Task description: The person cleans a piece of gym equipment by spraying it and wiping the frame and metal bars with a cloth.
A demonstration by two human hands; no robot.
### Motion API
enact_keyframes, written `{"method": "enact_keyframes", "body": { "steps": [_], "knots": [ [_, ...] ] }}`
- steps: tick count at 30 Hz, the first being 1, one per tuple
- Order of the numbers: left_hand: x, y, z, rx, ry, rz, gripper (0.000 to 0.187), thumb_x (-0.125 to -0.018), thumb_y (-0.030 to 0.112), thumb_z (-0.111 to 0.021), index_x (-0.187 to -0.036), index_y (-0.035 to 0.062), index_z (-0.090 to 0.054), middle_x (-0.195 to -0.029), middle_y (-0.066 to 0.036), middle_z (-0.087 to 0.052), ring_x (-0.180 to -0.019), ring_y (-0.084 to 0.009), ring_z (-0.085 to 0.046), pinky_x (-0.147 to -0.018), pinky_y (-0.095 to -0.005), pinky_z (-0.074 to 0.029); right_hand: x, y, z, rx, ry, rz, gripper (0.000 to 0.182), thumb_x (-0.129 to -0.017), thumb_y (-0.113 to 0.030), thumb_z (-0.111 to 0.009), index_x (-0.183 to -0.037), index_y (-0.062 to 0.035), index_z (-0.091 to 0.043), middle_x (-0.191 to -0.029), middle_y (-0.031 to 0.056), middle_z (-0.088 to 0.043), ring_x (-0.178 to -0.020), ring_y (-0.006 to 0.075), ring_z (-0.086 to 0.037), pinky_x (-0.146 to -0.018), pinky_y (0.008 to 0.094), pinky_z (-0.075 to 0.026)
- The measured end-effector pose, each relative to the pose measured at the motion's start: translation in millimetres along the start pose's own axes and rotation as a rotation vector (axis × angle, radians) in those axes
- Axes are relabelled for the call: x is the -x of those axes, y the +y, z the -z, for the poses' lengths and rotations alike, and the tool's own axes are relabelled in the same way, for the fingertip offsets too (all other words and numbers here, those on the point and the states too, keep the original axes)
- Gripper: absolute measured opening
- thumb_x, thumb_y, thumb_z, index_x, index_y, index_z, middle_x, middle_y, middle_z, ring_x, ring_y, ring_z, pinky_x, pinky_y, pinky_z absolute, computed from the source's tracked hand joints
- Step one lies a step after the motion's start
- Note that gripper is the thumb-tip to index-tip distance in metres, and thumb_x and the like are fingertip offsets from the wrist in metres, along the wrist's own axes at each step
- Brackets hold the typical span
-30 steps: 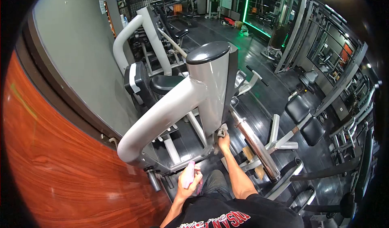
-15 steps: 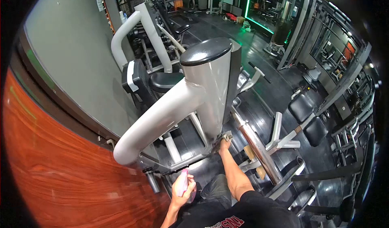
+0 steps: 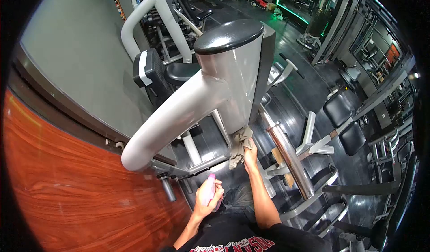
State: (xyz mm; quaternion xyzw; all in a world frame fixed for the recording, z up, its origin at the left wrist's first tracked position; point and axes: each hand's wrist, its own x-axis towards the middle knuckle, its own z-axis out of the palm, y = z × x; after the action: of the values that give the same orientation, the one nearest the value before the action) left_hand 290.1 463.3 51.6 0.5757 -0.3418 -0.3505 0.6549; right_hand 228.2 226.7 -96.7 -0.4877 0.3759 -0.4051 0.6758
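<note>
My right hand (image 3: 251, 155) is closed on a crumpled grey-beige cloth (image 3: 239, 147). The cloth lies against the lower part of a thick light-grey upright post (image 3: 230, 91) of a gym machine, and its loose end hangs down. A glossy black cap (image 3: 229, 36) tops the post. A curved grey tube (image 3: 172, 120) runs from the post down to the left. Lower down, my left hand (image 3: 207, 200) wraps round a pink bottle (image 3: 208, 189), held upright and apart from the machine; its lower part is hidden by my fingers.
A reddish wood panel (image 3: 67, 185) and a grey wall (image 3: 85, 68) stand close on the left. Right of the post, a chrome bar (image 3: 291, 162) slants across. Black padded seats (image 3: 342, 122) and other gym machines stand farther right on the dark floor.
My right hand and the cloth have moved up the post, and more of the cloth shows. My left hand with the bottle has shifted slightly right. The view has tilted down a little.
</note>
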Motion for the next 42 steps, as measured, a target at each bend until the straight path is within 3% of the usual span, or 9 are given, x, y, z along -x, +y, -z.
{"method": "enact_keyframes", "body": {
  "steps": [4, 9, 12, 16, 18, 20, 26, 37, 42],
  "knots": [
    [5, 14, -5, -0.175, 0.026, -0.050, 0.020, -0.084, 0.000, -0.063, -0.102, -0.0021, -0.055, -0.075, -0.003, -0.058, -0.062, -0.0088, -0.056, -0.058, -0.0230, -0.046, -31, 42, 35, -0.397, 0.066, -0.285, 0.027, -0.096, -0.016, -0.044, -0.118, -0.0037, -0.054, -0.106, 0.0050, -0.060, -0.099, 0.0164, -0.056, -0.088, 0.0318, -0.046],
    [18, -10, -2, -0.245, 0.083, 0.020, 0.022, -0.083, 0.002, -0.065, -0.101, -0.0027, -0.056, -0.076, -0.004, -0.059, -0.063, -0.0091, -0.057, -0.059, -0.0235, -0.047, -107, 115, 73, -0.423, 0.336, -0.300, 0.035, -0.096, -0.030, -0.044, -0.122, -0.0088, -0.051, -0.109, 0.0074, -0.059, -0.091, 0.0233, -0.061, -0.080, 0.0376, -0.052],
    [23, -8, -7, -0.209, 0.070, 0.048, 0.022, -0.083, 0.003, -0.065, -0.102, -0.0029, -0.055, -0.075, -0.003, -0.059, -0.063, -0.0088, -0.057, -0.060, -0.0238, -0.047, -105, 72, 45, 0.139, 0.180, -0.230, 0.031, -0.095, -0.018, -0.041, -0.121, -0.0054, -0.052, -0.100, 0.0064, -0.062, -0.087, 0.0201, -0.061, -0.072, 0.0337, -0.052],
    [22, -2, -14, -0.197, 0.116, 0.004, 0.021, -0.083, 0.002, -0.064, -0.102, -0.0029, -0.055, -0.074, -0.002, -0.059, -0.061, -0.0081, -0.056, -0.057, -0.0227, -0.046, -71, 53, 33, 0.109, 0.175, -0.197, 0.033, -0.092, -0.007, -0.041, -0.122, -0.0004, -0.051, -0.104, 0.0100, -0.062, -0.090, 0.0194, -0.062, -0.077, 0.0329, -0.051],
    [18, -9, -20, -0.158, 0.111, 0.002, 0.021, -0.083, 0.002, -0.064, -0.102, -0.0025, -0.055, -0.074, -0.002, -0.059, -0.060, -0.0077, -0.056, -0.056, -0.0223, -0.046, -18, 16, 23, -0.185, -0.085, -0.359, 0.035, -0.088, -0.012, -0.050, -0.121, -0.0020, -0.053, -0.102, 0.0100, -0.064, -0.090, 0.0195, -0.062, -0.081, 0.0327, -0.050],
    [19, -9, -27, -0.129, 0.107, 0.003, 0.020, -0.083, 0.002, -0.063, -0.102, -0.0022, -0.056, -0.074, -0.002, -0.059, -0.059, -0.0072, -0.056, -0.056, -0.0220, -0.046, 4, 60, 26, -0.489, -0.107, -0.381, 0.037, -0.088, -0.014, -0.051, -0.123, -0.0042, -0.052, -0.107, 0.0095, -0.064, -0.098, 0.0218, -0.062, -0.090, 0.0348, -0.049],
    [23, -6, -52, -0.131, 0.113, -0.076, 0.019, -0.084, 0.003, -0.063, -0.102, -0.0011, -0.057, -0.072, -0.001, -0.059, -0.059, -0.0063, -0.056, -0.054, -0.0216, -0.046, 83, -21, 37, -0.899, -0.295, -0.648, 0.037, -0.090, -0.019, -0.052, -0.124, -0.0076, -0.050, -0.117, 0.0096, -0.061, -0.105, 0.0229, -0.061, -0.091, 0.0400, -0.050],
    [71, -21, -100, -0.044, 0.251, 0.051, 0.021, -0.085, 0.003, -0.062, -0.103, -0.0015, -0.054, -0.077, -0.003, -0.057, -0.063, -0.0086, -0.055, -0.057, -0.0237, -0.046, 112, -56, 104, -0.230, -0.366, -0.404, 0.031, -0.092, -0.017, -0.055, -0.120, -0.0041, -0.049, -0.106, 0.0121, -0.062, -0.092, 0.0244, -0.065, -0.078, 0.0385, -0.055],
    [91, -40, -110, -0.050, 0.262, 0.078, 0.022, -0.084, 0.005, -0.063, -0.103, -0.0009, -0.056, -0.079, -0.003, -0.058, -0.067, -0.0087, -0.056, -0.061, -0.0240, -0.047, 120, -21, 138, -0.362, -0.211, -0.469, 0.040, -0.092, -0.029, -0.053, -0.122, -0.0031, -0.048, -0.110, 0.0118, -0.062, -0.098, 0.0254, -0.063, -0.083, 0.0396, -0.053]
  ]
}}
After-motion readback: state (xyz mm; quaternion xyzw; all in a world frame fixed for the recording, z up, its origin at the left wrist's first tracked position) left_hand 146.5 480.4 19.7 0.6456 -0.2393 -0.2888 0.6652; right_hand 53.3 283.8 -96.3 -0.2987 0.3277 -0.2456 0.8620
